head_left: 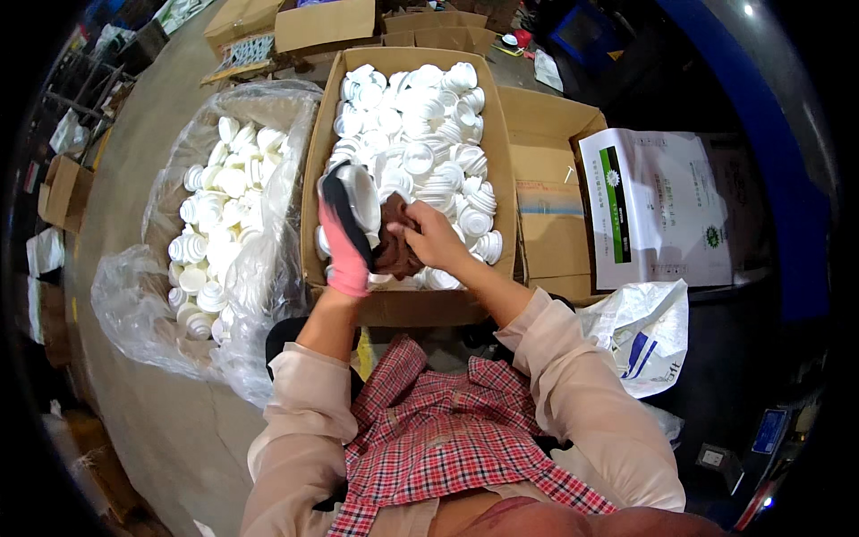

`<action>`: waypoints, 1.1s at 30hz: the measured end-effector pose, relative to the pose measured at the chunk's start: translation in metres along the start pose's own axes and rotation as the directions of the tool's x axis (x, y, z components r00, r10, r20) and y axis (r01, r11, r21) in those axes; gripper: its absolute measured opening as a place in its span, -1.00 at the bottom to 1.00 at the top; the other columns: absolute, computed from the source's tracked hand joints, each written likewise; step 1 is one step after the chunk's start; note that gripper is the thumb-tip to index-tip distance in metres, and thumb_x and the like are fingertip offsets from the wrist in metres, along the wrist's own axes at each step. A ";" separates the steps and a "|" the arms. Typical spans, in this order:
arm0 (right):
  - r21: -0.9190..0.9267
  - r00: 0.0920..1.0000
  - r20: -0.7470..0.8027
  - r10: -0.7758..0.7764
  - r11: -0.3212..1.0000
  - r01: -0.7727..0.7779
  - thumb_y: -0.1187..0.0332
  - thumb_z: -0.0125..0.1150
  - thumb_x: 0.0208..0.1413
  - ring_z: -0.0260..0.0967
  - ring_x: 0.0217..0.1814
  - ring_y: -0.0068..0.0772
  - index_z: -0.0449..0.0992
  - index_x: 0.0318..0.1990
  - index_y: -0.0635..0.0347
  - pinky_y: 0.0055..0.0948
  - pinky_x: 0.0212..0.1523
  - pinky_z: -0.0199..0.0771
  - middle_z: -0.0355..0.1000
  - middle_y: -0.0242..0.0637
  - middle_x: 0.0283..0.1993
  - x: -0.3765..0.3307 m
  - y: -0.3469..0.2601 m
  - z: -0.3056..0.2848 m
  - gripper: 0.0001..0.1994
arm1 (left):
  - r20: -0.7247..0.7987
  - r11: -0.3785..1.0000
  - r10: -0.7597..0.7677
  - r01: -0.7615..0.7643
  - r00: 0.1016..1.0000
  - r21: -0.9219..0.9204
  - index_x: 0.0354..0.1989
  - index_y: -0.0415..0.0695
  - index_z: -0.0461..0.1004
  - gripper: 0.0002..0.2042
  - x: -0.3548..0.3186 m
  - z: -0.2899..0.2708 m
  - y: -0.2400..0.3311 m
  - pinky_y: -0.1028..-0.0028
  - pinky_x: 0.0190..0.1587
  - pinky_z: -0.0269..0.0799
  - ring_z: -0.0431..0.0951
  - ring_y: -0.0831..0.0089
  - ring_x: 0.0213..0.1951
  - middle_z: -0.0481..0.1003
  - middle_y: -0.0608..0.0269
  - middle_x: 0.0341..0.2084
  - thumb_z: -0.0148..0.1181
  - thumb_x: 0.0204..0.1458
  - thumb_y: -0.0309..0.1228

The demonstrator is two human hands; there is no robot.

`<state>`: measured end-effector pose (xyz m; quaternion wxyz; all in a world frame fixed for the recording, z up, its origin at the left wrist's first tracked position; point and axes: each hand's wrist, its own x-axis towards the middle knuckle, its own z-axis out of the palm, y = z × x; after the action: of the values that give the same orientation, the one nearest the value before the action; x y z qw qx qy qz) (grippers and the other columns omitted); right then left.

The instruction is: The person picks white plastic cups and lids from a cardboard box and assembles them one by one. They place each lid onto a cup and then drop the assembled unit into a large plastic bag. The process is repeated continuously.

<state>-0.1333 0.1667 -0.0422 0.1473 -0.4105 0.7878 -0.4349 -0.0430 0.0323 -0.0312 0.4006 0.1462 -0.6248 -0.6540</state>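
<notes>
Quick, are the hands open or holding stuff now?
Left hand: closed, holding a white piece.
Right hand: closed, holding a brown cloth.

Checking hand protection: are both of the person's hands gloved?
No, the left hand wears a pink-and-black glove, but the right hand is bare.

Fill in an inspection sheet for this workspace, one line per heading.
Surface: open cardboard box before the person, on grey floor.
Job's things: white pieces heaped in the box; more in a clear plastic bag at left.
Clutter: white sack and printed carton at right.
Hands: gloved left hand holds a white piece; bare right hand grips brown cloth.
Cables: nothing seen.
Surroundings: cartons beyond the box; blue panel far right.
</notes>
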 end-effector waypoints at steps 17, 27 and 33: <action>-0.729 0.749 0.385 0.538 0.676 -0.111 0.42 0.40 -0.32 0.19 0.25 0.13 0.40 0.12 0.06 -0.16 0.22 0.27 0.30 -0.05 0.19 0.058 0.263 -0.062 -0.33 | 0.637 -0.025 -0.099 0.638 0.765 -0.770 0.36 -0.06 0.01 -0.22 0.035 -0.048 0.026 -0.24 -0.03 0.41 0.13 -0.46 0.20 0.00 -0.27 0.30 -0.29 0.13 0.28; 0.387 0.997 -0.053 -0.049 0.920 0.066 0.46 0.39 -0.20 0.16 0.17 -0.40 0.25 0.26 0.08 -0.43 0.11 0.35 0.14 -0.32 0.13 0.033 -0.002 -0.083 -0.25 | 0.209 0.990 0.117 -0.130 0.971 0.054 0.09 -0.29 0.35 -0.51 0.016 -0.024 0.045 0.40 0.06 0.40 0.50 0.38 -0.01 0.50 0.12 -0.05 0.32 -0.04 -0.50; 0.178 0.949 -0.162 -0.271 0.938 0.299 0.43 0.40 -0.20 0.23 0.13 -0.30 0.30 0.24 0.07 -0.40 0.08 0.32 0.20 -0.25 0.16 -0.001 -0.063 -0.046 -0.28 | 0.268 0.984 0.139 -0.163 0.953 0.067 0.21 -0.30 0.25 -0.41 -0.001 0.003 0.036 0.38 0.18 0.26 0.38 0.31 0.13 0.37 0.04 0.11 0.25 -0.05 -0.45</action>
<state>-0.1274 0.1753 0.0354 0.0696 -0.4733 0.6802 -0.5554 -0.0320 0.0391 0.0025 0.3562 0.0277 -0.7101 -0.6068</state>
